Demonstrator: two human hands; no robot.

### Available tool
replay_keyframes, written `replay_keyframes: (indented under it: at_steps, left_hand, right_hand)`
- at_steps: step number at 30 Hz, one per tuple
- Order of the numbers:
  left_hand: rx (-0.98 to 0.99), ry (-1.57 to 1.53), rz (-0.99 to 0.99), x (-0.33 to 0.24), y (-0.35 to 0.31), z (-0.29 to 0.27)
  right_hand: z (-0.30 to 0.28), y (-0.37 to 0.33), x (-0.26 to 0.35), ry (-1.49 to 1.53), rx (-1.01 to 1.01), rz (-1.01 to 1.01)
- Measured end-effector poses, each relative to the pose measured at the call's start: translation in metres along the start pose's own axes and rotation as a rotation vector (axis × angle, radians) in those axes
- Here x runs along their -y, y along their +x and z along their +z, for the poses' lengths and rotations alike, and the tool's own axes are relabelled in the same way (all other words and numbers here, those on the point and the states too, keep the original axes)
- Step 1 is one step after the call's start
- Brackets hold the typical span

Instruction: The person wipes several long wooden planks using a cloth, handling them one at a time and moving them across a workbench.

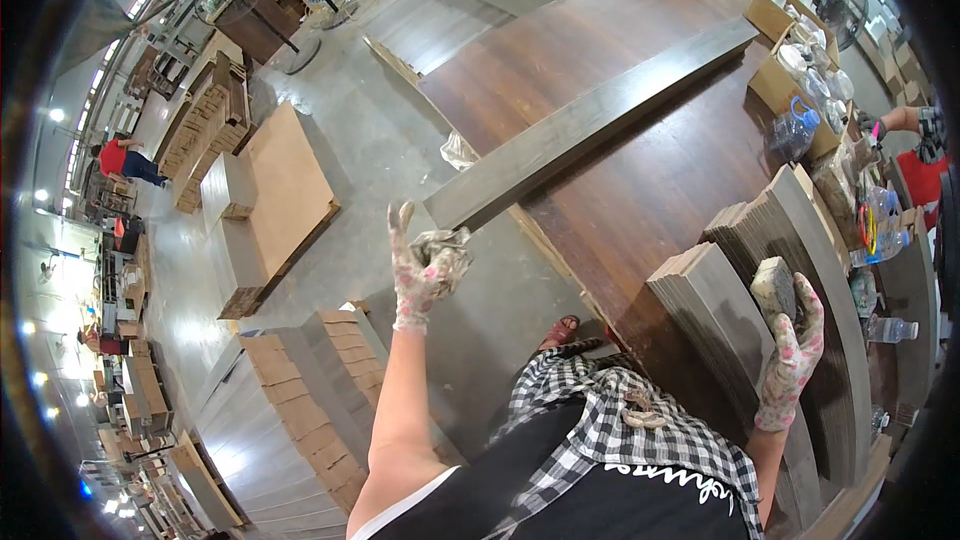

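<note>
My left hand, in a patterned glove, is closed around a crumpled grey rag, with one finger raised. It is at the near left end of a long grey board, which lies slantwise across a brown tabletop. Whether the rag touches the board I cannot tell. At the right, my gloved right hand grips a small block, pale with a dark side, that looks like a sanding sponge. Beneath that hand are a stack of grey boards and a second stack beside it.
Cardboard boxes of plastic containers and a blue-handled jug line the right side, with clear bottles nearer. Board stacks stand at my left. A person in red is at the right edge, another far left.
</note>
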State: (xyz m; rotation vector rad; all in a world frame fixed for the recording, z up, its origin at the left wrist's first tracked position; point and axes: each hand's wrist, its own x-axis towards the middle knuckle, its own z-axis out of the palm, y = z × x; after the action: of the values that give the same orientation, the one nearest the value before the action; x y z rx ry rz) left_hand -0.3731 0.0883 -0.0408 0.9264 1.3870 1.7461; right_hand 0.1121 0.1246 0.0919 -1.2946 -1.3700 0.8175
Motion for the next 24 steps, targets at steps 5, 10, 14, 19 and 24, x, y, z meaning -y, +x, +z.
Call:
replay_keyframes:
  at_steps: [5, 10, 14, 19, 24]
  left_hand:
    - [-0.021, -0.06, -0.156, 0.05, -0.051, -0.02]
    - [0.107, 0.006, -0.436, 0.035, -0.081, 0.028]
    - [0.115, -0.099, -0.43, 0.04, -0.103, 0.044]
    - [0.175, 0.113, -0.356, 0.056, -0.111, 0.031]
    - [0.094, 0.187, -0.354, 0.045, -0.107, 0.019]
  right_hand:
    - [0.057, 0.019, 0.023, -0.07, 0.223, -0.042]
    - [0.188, 0.043, 0.061, -0.311, 0.627, -0.416]
    - [0.298, 0.059, 0.062, -0.316, 0.815, -0.65]
    - [0.387, 0.067, 0.047, -0.384, 0.93, -0.827]
    - [0.39, 0.058, 0.056, -0.386, 0.986, -0.978]
